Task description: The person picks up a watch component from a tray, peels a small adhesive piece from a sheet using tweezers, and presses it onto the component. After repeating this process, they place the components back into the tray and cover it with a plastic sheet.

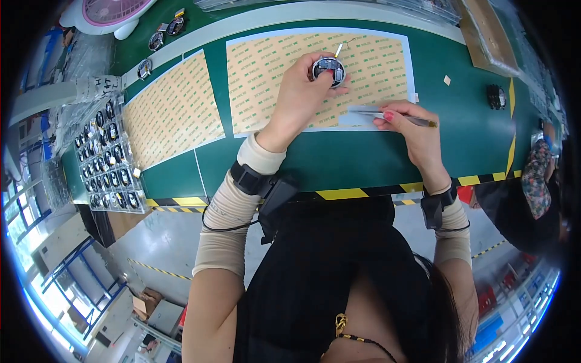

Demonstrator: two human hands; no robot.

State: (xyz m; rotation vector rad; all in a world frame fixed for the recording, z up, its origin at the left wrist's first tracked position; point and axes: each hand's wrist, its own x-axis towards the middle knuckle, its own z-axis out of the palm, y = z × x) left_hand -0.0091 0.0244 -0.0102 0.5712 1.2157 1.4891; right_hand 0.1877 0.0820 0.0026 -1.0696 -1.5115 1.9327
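Over the large tan sheet (266,91), printed with small green marks, my left hand (302,85) is closed around a round electronic device (327,64). Its open face with inner parts points up, and the thumb rests at its edge. A small pale tab on a thin wire (339,50) sticks out beyond the device. My right hand (416,125) pinches slim metal tweezers (426,122) near the sheet's lower right edge, their tips pointing left. Under the tips lies a translucent bluish film piece (354,120); whether the tips touch it, I cannot tell.
A second tan sheet (175,112) lies to the left, beside a clear tray (118,202) holding several round devices. More devices (156,41) sit at the far left near a pink fan (109,9). A black stack (496,97) and cardboard box (484,39) stand right.
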